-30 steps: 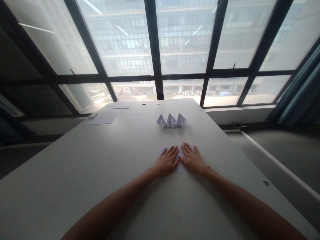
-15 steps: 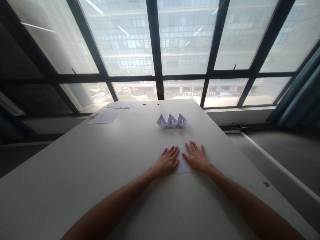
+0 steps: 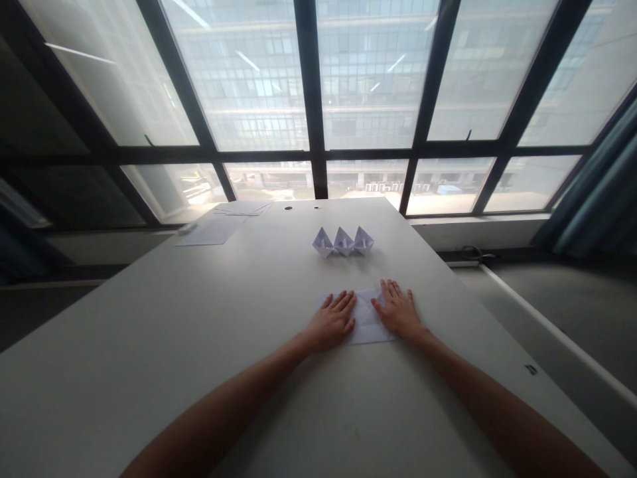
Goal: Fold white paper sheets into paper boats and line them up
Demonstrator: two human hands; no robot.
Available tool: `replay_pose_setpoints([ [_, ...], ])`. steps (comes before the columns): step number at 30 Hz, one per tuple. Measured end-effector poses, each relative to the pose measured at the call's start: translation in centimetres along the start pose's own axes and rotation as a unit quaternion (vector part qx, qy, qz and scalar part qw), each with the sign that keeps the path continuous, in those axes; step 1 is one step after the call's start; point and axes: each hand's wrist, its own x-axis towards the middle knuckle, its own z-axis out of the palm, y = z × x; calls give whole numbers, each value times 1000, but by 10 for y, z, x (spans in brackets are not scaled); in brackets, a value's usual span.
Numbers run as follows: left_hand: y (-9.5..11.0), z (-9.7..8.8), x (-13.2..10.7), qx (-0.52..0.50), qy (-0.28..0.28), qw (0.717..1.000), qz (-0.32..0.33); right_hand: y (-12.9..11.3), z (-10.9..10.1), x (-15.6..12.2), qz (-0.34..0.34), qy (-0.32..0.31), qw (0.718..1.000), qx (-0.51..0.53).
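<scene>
A white sheet of paper [image 3: 367, 323] lies flat on the white table, with faint crease lines on it. My left hand [image 3: 334, 321] rests palm down over its left part, fingers stretched out. On its right part lies my right hand [image 3: 399, 311], also flat with the fingers spread. Both hands cover portions of the sheet, so its side edges are partly hidden. Beyond them, three folded paper boats [image 3: 343, 243] stand upright in a row, side by side.
Loose white paper sheets [image 3: 204, 232] lie at the table's far left, with a small pale object [image 3: 188, 228] beside them. A small dark mark [image 3: 531, 369] is near the right edge of the table [image 3: 199, 318]. Large windows stand behind it.
My right hand has slid to the right across the paper, baring more of its middle. My left hand has stayed in place.
</scene>
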Motion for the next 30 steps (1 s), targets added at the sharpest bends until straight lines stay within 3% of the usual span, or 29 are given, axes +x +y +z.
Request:
replay_pose_setpoints([
  [16,1,-2,0,-9,8,1000,-3,1,-1,2,-10,9,1000,12],
  [30,1,-3,-2,-2,10,1000,-16,3,-6,3,-78,87,983,143],
])
